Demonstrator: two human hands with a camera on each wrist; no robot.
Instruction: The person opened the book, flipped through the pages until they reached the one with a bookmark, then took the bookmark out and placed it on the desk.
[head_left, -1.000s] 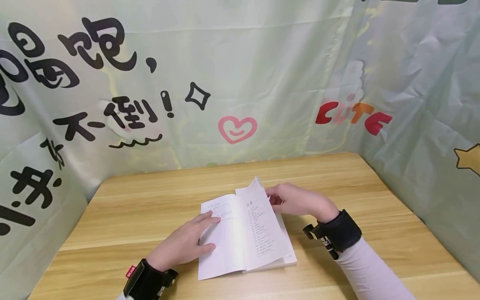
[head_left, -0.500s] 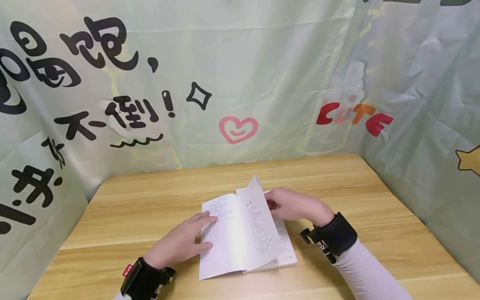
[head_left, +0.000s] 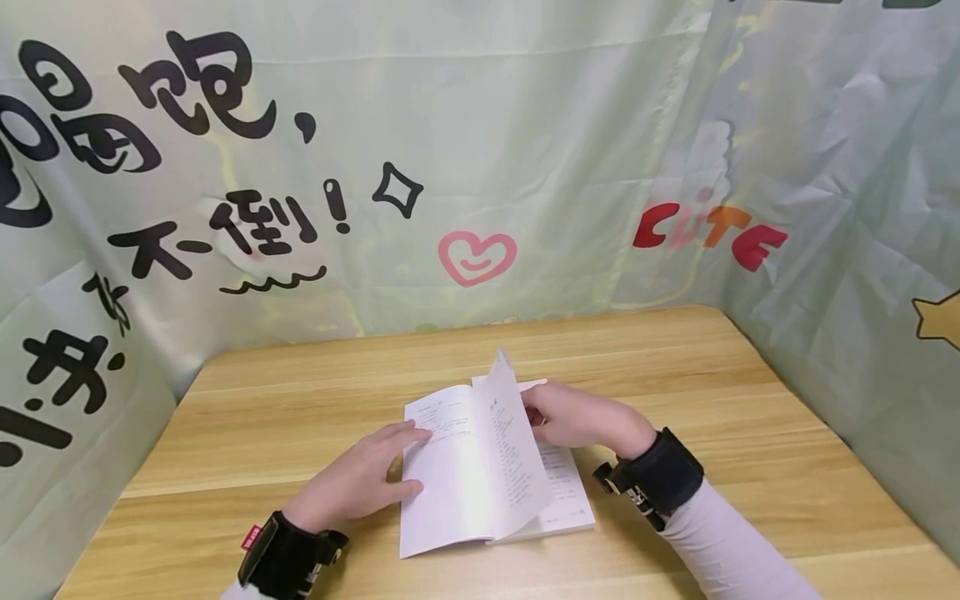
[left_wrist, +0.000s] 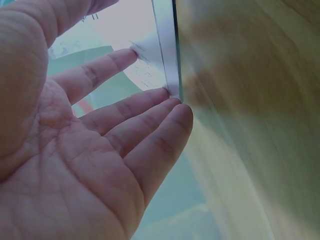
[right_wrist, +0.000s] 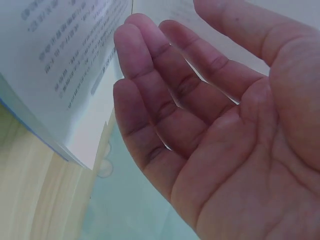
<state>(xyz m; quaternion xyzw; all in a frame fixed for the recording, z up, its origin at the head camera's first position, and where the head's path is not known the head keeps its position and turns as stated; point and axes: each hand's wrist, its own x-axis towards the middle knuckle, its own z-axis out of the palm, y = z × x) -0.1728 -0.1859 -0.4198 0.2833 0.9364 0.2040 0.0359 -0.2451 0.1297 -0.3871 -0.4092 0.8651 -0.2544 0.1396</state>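
Note:
An open paperback book [head_left: 442, 508] lies on the wooden table in the head view. My left hand [head_left: 352, 479] rests on its left page, fingers spread and fairly straight; the left wrist view shows the fingertips at the book's edge [left_wrist: 167, 45]. A loose printed leaf [head_left: 513, 458] stands raised and tilted near the spine. My right hand [head_left: 588, 417] is at the right side of this leaf, with its fingertips hidden behind it in the head view. In the right wrist view, those fingers [right_wrist: 165, 90] are gently bent, the thumb is apart, and printed text [right_wrist: 75, 55] shows beside them.
The wooden table [head_left: 285, 425] extends around the book. A pale printed cloth [head_left: 562, 167] hangs behind the table and along both sides. Black straps with small cameras are worn on both wrists, such as the right wrist strap [head_left: 663, 479].
My right hand has moved slightly left, and the leaf has tilted further up and leftward, showing more of the printed page beneath. My left hand has shifted slightly left on its page.

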